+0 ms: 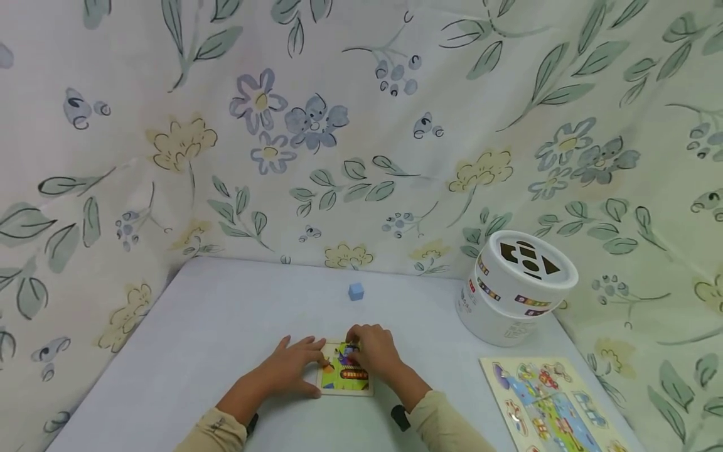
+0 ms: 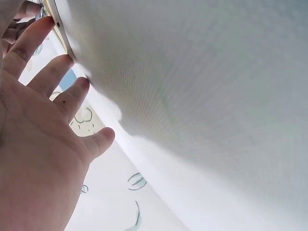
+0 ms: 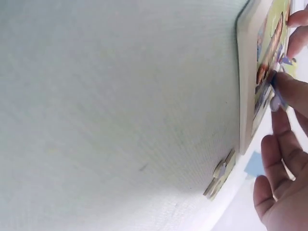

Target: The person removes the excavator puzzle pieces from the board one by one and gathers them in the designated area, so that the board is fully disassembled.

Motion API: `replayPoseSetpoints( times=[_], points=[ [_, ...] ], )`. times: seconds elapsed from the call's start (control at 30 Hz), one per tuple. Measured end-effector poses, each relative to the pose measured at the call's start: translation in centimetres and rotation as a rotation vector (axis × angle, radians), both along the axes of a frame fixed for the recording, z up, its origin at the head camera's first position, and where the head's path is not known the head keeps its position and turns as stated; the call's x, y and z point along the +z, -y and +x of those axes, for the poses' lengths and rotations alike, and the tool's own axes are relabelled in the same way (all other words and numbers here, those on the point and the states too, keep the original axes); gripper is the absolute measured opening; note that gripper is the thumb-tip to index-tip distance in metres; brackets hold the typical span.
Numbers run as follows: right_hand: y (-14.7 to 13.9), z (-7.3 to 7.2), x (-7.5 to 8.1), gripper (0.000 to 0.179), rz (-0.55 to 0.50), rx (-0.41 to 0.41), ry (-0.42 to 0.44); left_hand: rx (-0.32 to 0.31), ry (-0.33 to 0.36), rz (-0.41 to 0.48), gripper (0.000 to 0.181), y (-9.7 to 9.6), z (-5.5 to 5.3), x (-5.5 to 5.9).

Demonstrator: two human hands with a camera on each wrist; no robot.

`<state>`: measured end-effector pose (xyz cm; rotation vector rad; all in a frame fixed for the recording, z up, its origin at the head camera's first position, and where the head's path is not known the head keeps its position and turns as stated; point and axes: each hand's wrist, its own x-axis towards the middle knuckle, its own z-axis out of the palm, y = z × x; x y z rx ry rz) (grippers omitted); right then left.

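A small wood-framed jigsaw puzzle with a bright vehicle picture lies flat on the table between the two hands. My left hand is at its left side, fingers spread; in the left wrist view, fingertips touch the frame's edge. My right hand reaches over the puzzle's upper right part. In the right wrist view, its thumb and finger pinch a jigsaw piece, tilted against the picture. The hand hides part of that piece. A loose jigsaw piece lies on the table beside the frame.
A light blue cube sits behind the puzzle. At the back right stands a white round tub with shaped holes in its lid. A larger picture board lies at the right front. Floral cloth hangs behind the white table.
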<state>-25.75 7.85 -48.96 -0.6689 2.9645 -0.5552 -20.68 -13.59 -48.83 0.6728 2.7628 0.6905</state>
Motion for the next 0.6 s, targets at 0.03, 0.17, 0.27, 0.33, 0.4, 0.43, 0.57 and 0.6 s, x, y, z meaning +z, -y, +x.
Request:
replayPoseSetpoints(
  times=[0.03,0.17,0.27,0.33,0.4,0.43,0.57,0.6],
  points=[
    [-0.1,0.0,0.0,0.017,-0.025,-0.002,0.016,0.000,0.000,0.002,0.046,0.0,0.0,-0.1],
    [-0.9,-0.2,0.7,0.008,-0.212,-0.033,0.146,-0.004,-0.010,-0.012,0.047,-0.1,0.0,-0.4],
    [-2.5,-0.8,1.4,0.006,-0.352,-0.064,0.228,0.003,-0.013,-0.023,0.046,-0.2,0.0,-0.5],
    [-4.2,-1.4,1.5,0.007,-0.395,-0.098,0.255,0.014,-0.013,-0.024,0.045,-0.2,0.0,-0.6],
    [-6.1,-1.8,1.3,0.009,-0.400,-0.140,0.271,0.022,-0.015,-0.023,0.045,-0.2,0.0,-0.6],
    [-7.0,-1.9,1.1,0.009,-0.397,-0.168,0.284,0.025,-0.013,-0.022,0.046,-0.2,0.0,-0.6],
    [-10.0,-1.9,0.3,0.009,-0.370,-0.242,0.327,0.032,-0.010,-0.017,0.047,-0.2,0.1,-0.4],
    [-10.5,-1.8,0.1,0.009,-0.366,-0.247,0.332,0.033,-0.007,-0.013,0.047,-0.3,0.1,-0.3]
  ],
)
